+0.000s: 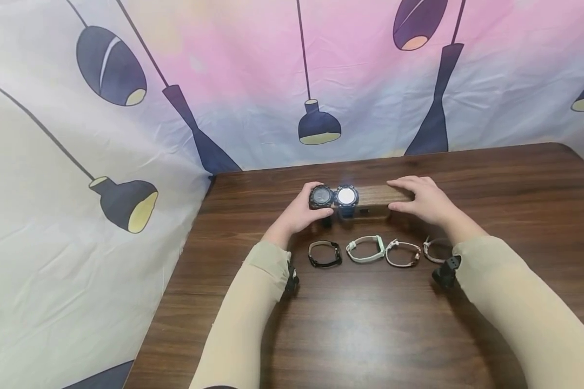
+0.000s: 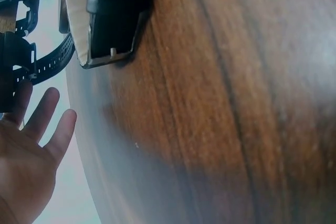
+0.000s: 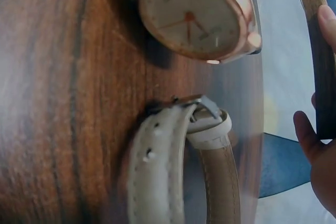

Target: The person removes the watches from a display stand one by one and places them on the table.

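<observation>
Your left hand (image 1: 299, 213) curls its fingers around the black digital watch (image 1: 320, 196), which sits on the left end of the wooden display bar (image 1: 377, 195). This bar lies across the table (image 1: 370, 335) near its far edge. Just beside the black watch, on the same bar, there is a second dark watch with a bright face (image 1: 346, 196). Your right hand (image 1: 425, 201) rests on the right end of the bar, fingers straight and close together. Nearer to you, four watches lie in a row across the middle of the table: a black one (image 1: 324, 254), a pale green one (image 1: 366, 248), a rose-gold one with white dial (image 3: 195, 15) and a cream leather strap one (image 3: 173, 161).
</observation>
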Action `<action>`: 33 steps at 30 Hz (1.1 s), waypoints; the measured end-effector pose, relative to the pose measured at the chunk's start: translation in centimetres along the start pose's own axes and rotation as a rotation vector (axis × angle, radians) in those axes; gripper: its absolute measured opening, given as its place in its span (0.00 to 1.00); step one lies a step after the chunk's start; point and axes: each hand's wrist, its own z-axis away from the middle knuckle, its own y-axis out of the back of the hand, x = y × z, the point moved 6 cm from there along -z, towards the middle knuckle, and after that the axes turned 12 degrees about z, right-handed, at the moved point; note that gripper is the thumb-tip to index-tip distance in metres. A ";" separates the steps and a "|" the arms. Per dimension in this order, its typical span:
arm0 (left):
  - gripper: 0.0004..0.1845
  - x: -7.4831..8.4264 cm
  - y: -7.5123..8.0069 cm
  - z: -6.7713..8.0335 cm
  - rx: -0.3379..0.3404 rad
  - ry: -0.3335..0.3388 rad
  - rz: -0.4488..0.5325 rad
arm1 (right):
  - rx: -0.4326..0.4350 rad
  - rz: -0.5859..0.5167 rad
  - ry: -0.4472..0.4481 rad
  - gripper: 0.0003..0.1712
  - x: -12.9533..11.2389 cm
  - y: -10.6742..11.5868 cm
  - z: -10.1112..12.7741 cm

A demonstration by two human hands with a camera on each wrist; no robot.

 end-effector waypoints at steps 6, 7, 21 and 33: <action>0.38 -0.4 0.1 -0.1 0.021 -0.009 0.023 | -0.028 -0.014 -0.015 0.35 0.1 -0.1 -0.2; 0.38 -0.4 0.1 -0.1 0.022 -0.011 0.026 | -0.030 -0.019 -0.015 0.35 0.0 -0.1 -0.2; 0.38 -0.4 0.3 -0.2 0.012 -0.018 0.042 | -0.059 -0.035 -0.027 0.36 0.1 -0.3 -0.4; 0.37 -0.3 1.1 0.1 0.038 -0.011 -0.019 | -0.070 -0.034 -0.033 0.36 0.4 -0.2 -0.5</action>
